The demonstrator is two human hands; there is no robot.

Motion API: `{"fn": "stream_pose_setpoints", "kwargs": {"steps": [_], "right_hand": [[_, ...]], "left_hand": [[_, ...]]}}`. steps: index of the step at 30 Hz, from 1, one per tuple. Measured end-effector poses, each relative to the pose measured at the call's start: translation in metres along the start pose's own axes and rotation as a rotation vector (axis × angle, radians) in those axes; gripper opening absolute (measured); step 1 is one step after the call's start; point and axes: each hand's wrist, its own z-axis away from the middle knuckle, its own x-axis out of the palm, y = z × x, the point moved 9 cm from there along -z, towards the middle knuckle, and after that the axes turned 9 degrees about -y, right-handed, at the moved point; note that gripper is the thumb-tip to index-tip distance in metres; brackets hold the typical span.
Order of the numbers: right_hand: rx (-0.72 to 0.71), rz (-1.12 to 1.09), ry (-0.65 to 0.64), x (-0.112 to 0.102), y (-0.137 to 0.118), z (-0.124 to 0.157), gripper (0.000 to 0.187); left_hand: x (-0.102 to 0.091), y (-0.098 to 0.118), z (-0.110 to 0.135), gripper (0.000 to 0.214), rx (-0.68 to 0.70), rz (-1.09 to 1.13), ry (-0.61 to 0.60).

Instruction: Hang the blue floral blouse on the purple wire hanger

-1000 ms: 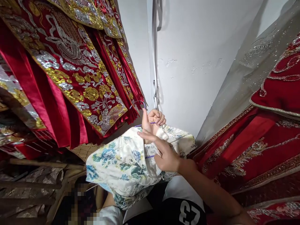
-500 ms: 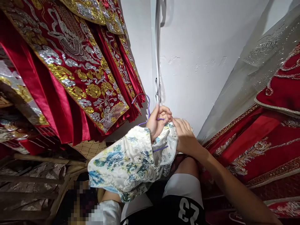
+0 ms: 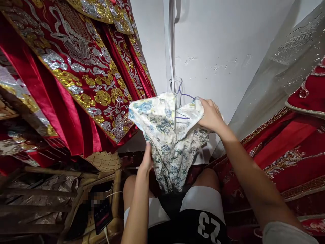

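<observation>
A white blouse-like garment (image 3: 162,135) with blue, green and yellow flowers hangs in front of me on a thin purple hanger (image 3: 183,93). The hanger's hook stands up above the neckline, and part of its lower bar shows inside the opening. My right hand (image 3: 210,114) is closed on the garment's right shoulder edge. Lower down on the other side, my left hand (image 3: 146,159) touches the garment's edge with the thumb upward; its other fingers are hidden.
Red costumes with gold and silver embroidery (image 3: 101,98) hang at left. More red beaded clothing (image 3: 269,162) hangs at right, beside a sheer sparkling cover (image 3: 286,57). A white wall (image 3: 208,40) stands ahead. A phone (image 3: 103,215) with a cable lies on a bamboo seat (image 3: 116,203).
The garment has come upright and away from my left forearm. My left hand has left the neckline for the garment's left side, while my right hand has risen with the shoulder edge.
</observation>
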Motion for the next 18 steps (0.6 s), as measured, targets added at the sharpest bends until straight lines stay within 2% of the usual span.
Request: {"fn": "stream_pose_setpoints", "kwargs": {"steps": [2,4,6,8,10,11,13,14,16,18], "right_hand": [[-0.111,-0.031,-0.049,0.008,-0.024,-0.001,0.090],[-0.212,-0.133,-0.079,0.013,-0.046,0.011,0.084],[-0.262,-0.351,-0.128,0.022,-0.060,0.032,0.071],[-0.241,-0.647,-0.151,0.038,-0.067,0.059,0.060],[-0.137,-0.931,-0.057,0.061,-0.064,0.090,0.052],[-0.055,-1.056,0.062,0.074,-0.057,0.108,0.045],[0.184,-1.211,0.225,0.114,-0.043,0.145,0.028],[0.319,-1.246,0.241,0.139,-0.038,0.162,0.028],[0.442,-1.308,-0.010,0.191,-0.049,0.178,0.040],[0.454,-1.315,-0.254,0.222,-0.061,0.184,0.049]], "left_hand": [[-0.010,-0.023,0.020,0.063,-0.026,-0.038,0.073],[-0.013,-0.040,0.036,0.074,-0.057,-0.065,0.115],[-0.013,-0.053,0.047,0.077,-0.107,-0.032,0.124],[-0.008,-0.060,0.053,0.077,-0.147,0.008,0.100],[-0.004,-0.061,0.054,0.076,-0.152,0.019,0.078],[-0.002,-0.060,0.054,0.076,-0.149,0.019,0.072],[0.001,-0.058,0.055,0.074,-0.142,0.011,0.068],[0.002,-0.057,0.055,0.074,-0.139,0.004,0.067],[0.003,-0.057,0.055,0.074,-0.140,-0.012,0.058],[0.004,-0.057,0.056,0.075,-0.146,-0.018,0.046]]}}
